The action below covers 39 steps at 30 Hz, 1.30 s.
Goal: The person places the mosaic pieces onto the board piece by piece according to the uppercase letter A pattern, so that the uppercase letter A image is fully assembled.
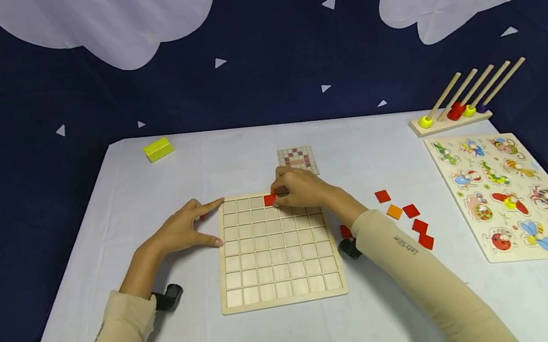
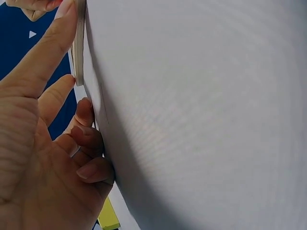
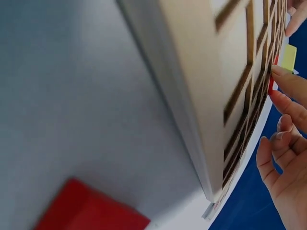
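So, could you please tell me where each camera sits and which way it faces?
Head: on the head, facing forward and down at the grid board; left hand, right hand, forearms show.
Left wrist: on that wrist, facing along the hand to the board's edge; both hands show.
Right wrist: on that wrist, facing across the board to the red tile; both hands show.
Both wrist views share the yellow block.

Clerk: Partly hidden?
Keeper: Grid board (image 1: 278, 258), some top cells, behind right hand (image 1: 301, 188); pattern card (image 1: 298, 156), lower part, likewise.
Clerk: Cut off?
Keeper: Yellow block (image 2: 109, 216), by left wrist view's lower edge; loose red tile (image 3: 91, 212), by right wrist view's lower edge, blurred too.
Clerk: Too small?
Keeper: Lettering (image 1: 97, 336), left sleeve (image 1: 119, 339): unreadable.
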### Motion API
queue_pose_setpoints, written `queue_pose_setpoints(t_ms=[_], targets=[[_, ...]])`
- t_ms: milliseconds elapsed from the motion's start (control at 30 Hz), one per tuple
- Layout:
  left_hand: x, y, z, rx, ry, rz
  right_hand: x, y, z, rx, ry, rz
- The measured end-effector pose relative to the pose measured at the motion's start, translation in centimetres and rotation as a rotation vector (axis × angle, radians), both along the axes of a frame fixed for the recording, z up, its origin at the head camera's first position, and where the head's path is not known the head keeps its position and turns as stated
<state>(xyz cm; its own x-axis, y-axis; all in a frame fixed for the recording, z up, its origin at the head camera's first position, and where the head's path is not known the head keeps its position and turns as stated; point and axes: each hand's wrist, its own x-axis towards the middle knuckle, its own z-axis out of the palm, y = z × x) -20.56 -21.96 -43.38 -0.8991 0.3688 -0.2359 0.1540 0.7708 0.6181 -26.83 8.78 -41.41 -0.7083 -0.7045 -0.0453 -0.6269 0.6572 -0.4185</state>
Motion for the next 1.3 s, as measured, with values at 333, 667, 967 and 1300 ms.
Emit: queue_pose_setpoints(t_ms=[333,667,967,1300], targets=[[0.1,0.0,0.1,0.007,0.002,-0.003,0.5,-0.4,0.2,0.026,0.133,0.018],[0.0,0.3,0.1,-0.008,0.005,-0.004,1.0,1.1,1.1,-0.038,0.032,-0.053],[0.1,0.1,0.1,-0.016,0.004,-0.014,1.7,6.0,2.0,-0.08,0.009,-0.148],[0.1,0.1,0.0,-0.013,0.009,-0.028,3.8,11.8,1.0,-0.008,0.02,-0.236]])
